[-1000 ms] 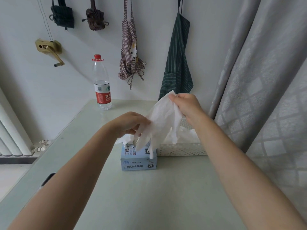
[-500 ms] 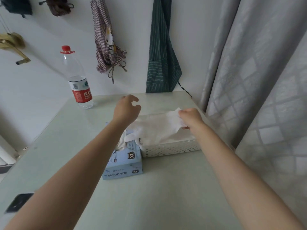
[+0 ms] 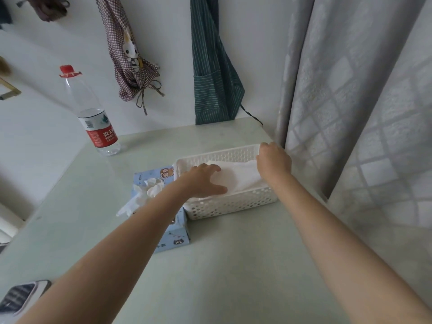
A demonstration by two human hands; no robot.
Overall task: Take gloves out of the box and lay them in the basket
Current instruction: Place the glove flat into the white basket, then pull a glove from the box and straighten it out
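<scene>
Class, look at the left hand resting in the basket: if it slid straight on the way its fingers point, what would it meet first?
The left hand points right across the glove toward the right hand at the basket's far end. It would probably meet that hand first, though depth is unclear.

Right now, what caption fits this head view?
Both hands, left hand and right hand, smoothing a white glove into the basket beside the glove box.

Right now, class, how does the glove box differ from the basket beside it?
The glove box is pale blue printed card with solid sides; the basket is white plastic pierced with holes. The box has crumpled gloves bunching out of its top slot; the basket is fully open on top with gloves lying flat inside. Both sit on the table, apparently touching.
</scene>
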